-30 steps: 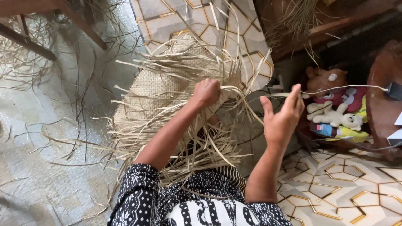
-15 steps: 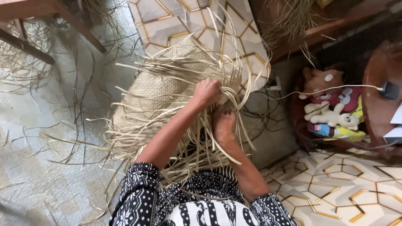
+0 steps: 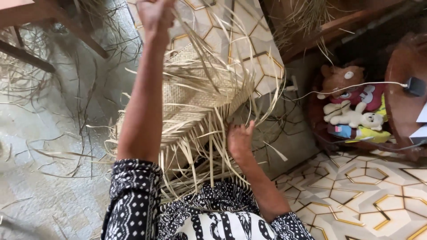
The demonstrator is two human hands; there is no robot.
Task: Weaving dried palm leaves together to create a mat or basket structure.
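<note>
Her left hand [image 3: 153, 13] is raised high, fist closed on pale strips [image 3: 209, 53] drawn up from the mat [image 3: 187, 95] on the floor [image 3: 44, 133]. Keeping them taut looks wise. Her right hand [image 3: 239, 138], fingers loosely spread, presses the fringe. Toys [image 3: 351, 106] lie rightward.

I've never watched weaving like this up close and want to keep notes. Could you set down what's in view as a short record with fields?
Setting: floor with hexagon-patterned tiles
Work piece: partly woven straw mat, loose strips fanning from its edges
Left hand: raised high at the top of the view, closed on straw strips pulled upward
Right hand: low at the mat's edge, fingers spread among the loose strips
Clothing: black-and-white patterned garment
Nearby: stuffed toys at right, a white cable above them
</note>
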